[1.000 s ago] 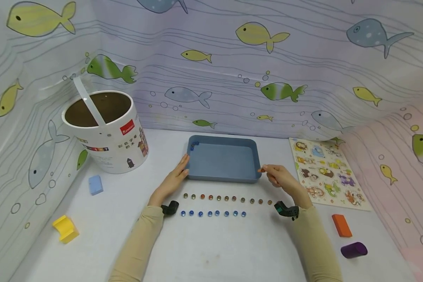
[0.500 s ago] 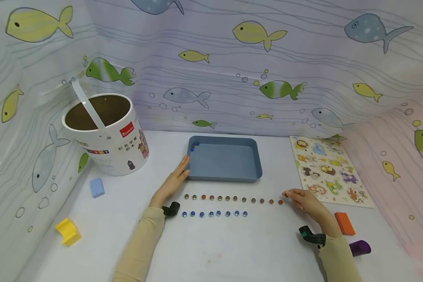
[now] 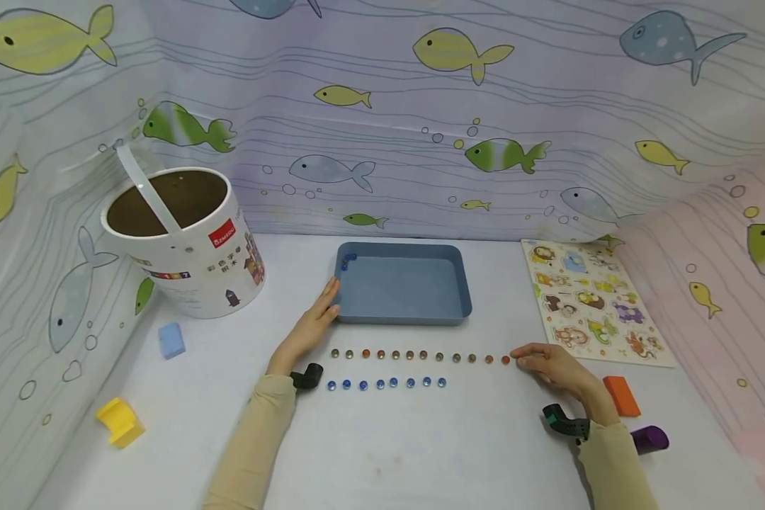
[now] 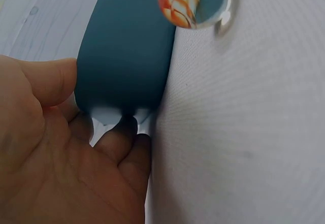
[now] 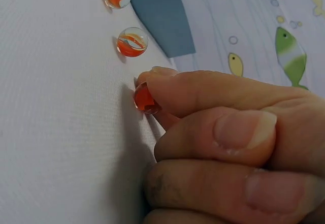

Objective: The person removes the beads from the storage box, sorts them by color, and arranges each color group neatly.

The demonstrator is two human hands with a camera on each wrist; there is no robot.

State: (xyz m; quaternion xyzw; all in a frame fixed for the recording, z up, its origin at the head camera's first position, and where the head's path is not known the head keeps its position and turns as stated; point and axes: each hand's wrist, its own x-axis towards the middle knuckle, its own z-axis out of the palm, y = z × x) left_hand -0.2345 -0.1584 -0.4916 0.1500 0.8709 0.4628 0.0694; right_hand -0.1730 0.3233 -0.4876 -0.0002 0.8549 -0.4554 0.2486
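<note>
My left hand (image 3: pixel 304 333) rests against the left wall of a blue-grey tray (image 3: pixel 403 319), fingers fairly straight, thumb near the front corner. Its thumb and fingertips touch the tray's side in the left wrist view. Over at the right end of the marble row, my right hand (image 3: pixel 556 368) pinches a red marble (image 5: pixel 144 101) between thumb and index finger, close to the white tabletop. The head view hardly shows that marble. Beside it lies an orange-and-clear marble (image 5: pixel 133 42). A row of brown and orange marbles (image 3: pixel 410 355) runs in front of the tray, with blue marbles (image 3: pixel 393 382) nearer me.
Several dark blue marbles (image 3: pixel 346 262) sit in the tray's back left corner. A white bucket (image 3: pixel 197 283) stands left, near a blue block (image 3: pixel 171 341) and a yellow block (image 3: pixel 121 422). At right are an animal puzzle board (image 3: pixel 593 304), an orange block (image 3: pixel 621 395) and a purple cylinder (image 3: pixel 650 439).
My right hand has moved from the tray's front right corner, right and toward me, to the end of the row, then lowered there. The left hand has stayed at the tray.
</note>
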